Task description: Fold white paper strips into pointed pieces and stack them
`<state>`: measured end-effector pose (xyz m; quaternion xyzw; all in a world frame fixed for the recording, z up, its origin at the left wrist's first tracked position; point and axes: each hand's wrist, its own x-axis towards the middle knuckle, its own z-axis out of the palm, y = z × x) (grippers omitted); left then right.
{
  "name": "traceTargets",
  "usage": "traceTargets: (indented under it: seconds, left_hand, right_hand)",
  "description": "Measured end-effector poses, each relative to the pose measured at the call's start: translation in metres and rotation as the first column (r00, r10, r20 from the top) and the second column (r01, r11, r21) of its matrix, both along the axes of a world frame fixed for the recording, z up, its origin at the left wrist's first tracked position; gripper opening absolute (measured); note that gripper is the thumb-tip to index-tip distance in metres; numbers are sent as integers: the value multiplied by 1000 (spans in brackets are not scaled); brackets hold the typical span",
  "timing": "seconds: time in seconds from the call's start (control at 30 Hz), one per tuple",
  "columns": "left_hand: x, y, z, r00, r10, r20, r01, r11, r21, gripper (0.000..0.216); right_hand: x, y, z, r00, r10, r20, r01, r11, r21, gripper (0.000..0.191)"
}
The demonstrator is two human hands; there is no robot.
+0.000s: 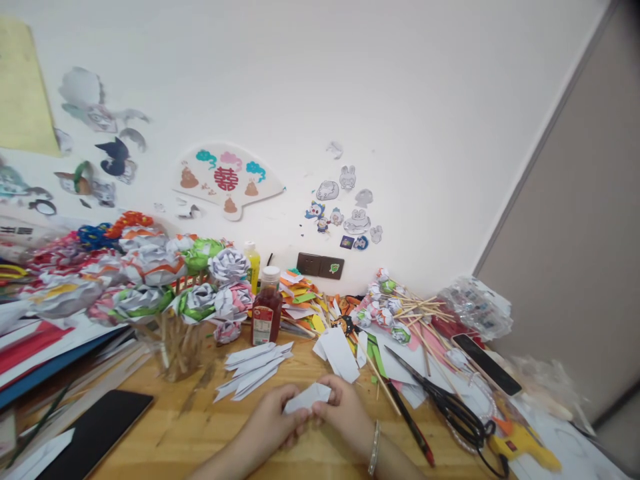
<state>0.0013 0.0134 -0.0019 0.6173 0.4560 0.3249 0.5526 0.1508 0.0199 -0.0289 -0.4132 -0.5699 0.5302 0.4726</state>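
Note:
A small folded piece of white paper [307,398] is held between my two hands above the wooden table [200,440]. My left hand [277,417] pinches its left side, thumb on the near edge. On the other side, my right hand [343,408] grips the paper's right end, with a bracelet [375,447] on that wrist. Just beyond my left hand lies a pile of folded white paper strips [255,370]. Flat white paper pieces [340,353] rest beyond my right hand.
Paper flowers on sticks [155,260] stand in a clear container [175,350] at left, beside a red-filled bottle [267,307]. A black phone [100,427] lies front left. Black scissors [445,400], a yellow glue gun [525,443] and another phone [487,365] lie right.

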Motion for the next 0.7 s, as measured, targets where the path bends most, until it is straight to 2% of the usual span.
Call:
traceTargets:
  seconds: [0.2,0.37,0.5,0.7]
  left_hand:
    - [-1,4,0,1000,4,4,-4,999,-52,25]
    - [-5,12,-3,986,143,81,-143,990,-11,33]
    - [-11,17,-1,952,222,209,-232,972,25,33]
    - [-13,19,-5,919,169,357,-194,980,35,30]
  right_hand:
    - [8,7,-3,995,93,-37,-94,995,-19,36]
    - [10,6,3,988,109,-111,-117,991,-69,38]
    - [6,3,2,990,137,-33,-138,990,-24,35]
    - [6,-4,3,971,209,118,-222,968,113,37]
